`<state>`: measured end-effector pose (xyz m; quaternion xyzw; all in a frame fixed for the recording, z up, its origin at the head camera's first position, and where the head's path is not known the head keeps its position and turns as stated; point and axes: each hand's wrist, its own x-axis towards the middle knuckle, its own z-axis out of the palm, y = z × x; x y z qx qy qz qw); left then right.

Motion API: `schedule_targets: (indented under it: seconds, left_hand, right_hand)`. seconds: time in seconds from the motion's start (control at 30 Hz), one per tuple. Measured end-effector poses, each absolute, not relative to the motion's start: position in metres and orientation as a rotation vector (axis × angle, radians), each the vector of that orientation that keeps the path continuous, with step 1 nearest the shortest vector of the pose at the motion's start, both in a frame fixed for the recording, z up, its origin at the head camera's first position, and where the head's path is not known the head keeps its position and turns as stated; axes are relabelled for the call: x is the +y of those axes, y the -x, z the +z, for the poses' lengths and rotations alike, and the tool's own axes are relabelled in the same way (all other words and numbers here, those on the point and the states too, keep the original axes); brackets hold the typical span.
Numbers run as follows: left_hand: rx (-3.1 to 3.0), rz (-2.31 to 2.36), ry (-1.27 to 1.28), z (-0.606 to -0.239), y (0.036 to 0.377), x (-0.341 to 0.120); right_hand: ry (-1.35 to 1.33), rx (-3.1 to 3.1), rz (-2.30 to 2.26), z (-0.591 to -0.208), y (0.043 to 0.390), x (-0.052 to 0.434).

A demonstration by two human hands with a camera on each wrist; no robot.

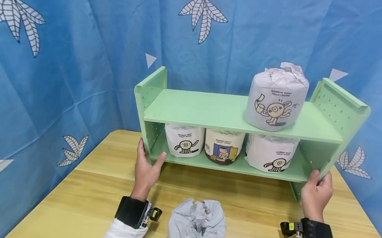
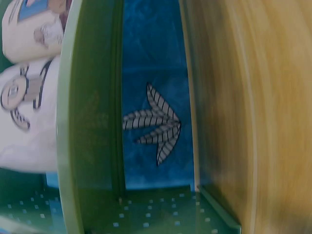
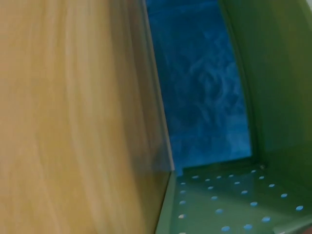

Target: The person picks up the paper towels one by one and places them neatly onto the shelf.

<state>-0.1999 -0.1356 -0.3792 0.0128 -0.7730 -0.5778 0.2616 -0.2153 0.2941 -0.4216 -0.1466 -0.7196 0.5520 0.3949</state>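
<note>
A light green two-tier shelf (image 1: pixel 199 108) with perforated side panels stands at the back of the wooden table. My left hand (image 1: pixel 146 173) grips its left side panel low down, the thumb on the inner side. At the right panel, my right hand (image 1: pixel 317 194) holds the lower front edge. One wrapped toilet paper roll (image 1: pixel 277 97) sits on the top tier, right of centre. Three more rolls stand on the lower tier: a left one (image 1: pixel 184 141), a middle one (image 1: pixel 223 147) and a right one (image 1: pixel 272 153). Both wrist views show the shelf's underside (image 2: pixel 95 122) and perforated panels (image 3: pixel 234 204).
Another wrapped roll (image 1: pixel 197 229) stands on the table (image 1: pixel 79 200) near the front, between my forearms. A blue curtain (image 1: pixel 79 43) with leaf prints hangs behind and on both sides. Each wrist wears a black band with a small camera.
</note>
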Motion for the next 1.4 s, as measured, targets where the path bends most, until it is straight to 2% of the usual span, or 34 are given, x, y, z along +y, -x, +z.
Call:
schedule_targets:
  seconds: [0.13,0.3,0.6,0.73,0.87,1.03,1.23,1.4]
  left_hand:
    - [-2.056,-1.501,-0.018,-0.380,0.189,-0.124]
    - [-2.102,-1.496,0.204,-0.391,0.167,-0.112]
    - [-2.319,-1.541,0.895,-0.419,0.125,-0.117]
    - [-2.441,-1.580,1.203,-0.426,0.121,-0.119]
    - [-2.466,-1.648,1.374,-0.430,0.123,-0.119]
    - [-2.470,-1.599,1.453,-0.430,0.126,-0.117]
    - [-2.641,-1.593,1.246,-0.423,0.121,-0.111]
    - [-2.621,-1.478,1.204,-0.421,0.121,-0.113]
  right_hand:
    - [0.342,-1.876,1.390,-0.427,0.213,0.298]
    - [0.317,-1.914,1.387,-0.427,0.211,0.302]
    - [0.297,-1.924,1.392,-0.426,0.215,0.305]
    - [0.280,-1.908,1.395,-0.425,0.217,0.307]
    - [0.271,-1.897,1.396,-0.425,0.217,0.306]
    - [0.285,-1.892,1.392,-0.427,0.214,0.307]
    - [0.266,-1.891,1.410,-0.427,0.214,0.309]
    - [0.264,-1.909,1.464,-0.425,0.216,0.306]
